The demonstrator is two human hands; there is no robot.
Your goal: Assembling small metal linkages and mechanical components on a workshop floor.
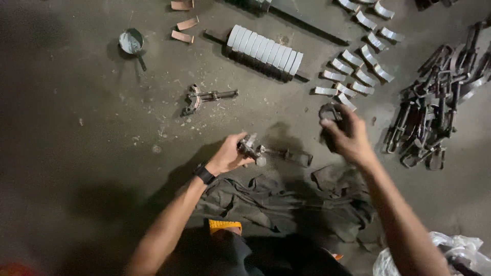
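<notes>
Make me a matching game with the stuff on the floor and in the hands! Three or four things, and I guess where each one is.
Things:
1. small pan
2. row of silvery curved pieces
3. heap of dark metal clamps
4. metal part with a long rod

Places:
A. far right of the floor
B. in the left hand
C. top left of the floor
D. top middle, lined up side by side

Pairs: 1-C, 2-D, 3-A, 4-B

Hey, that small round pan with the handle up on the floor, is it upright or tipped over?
Upright. The small pan sits on the floor with its open mouth facing up, pale contents showing inside, and its handle lying flat toward the lower right.
</notes>
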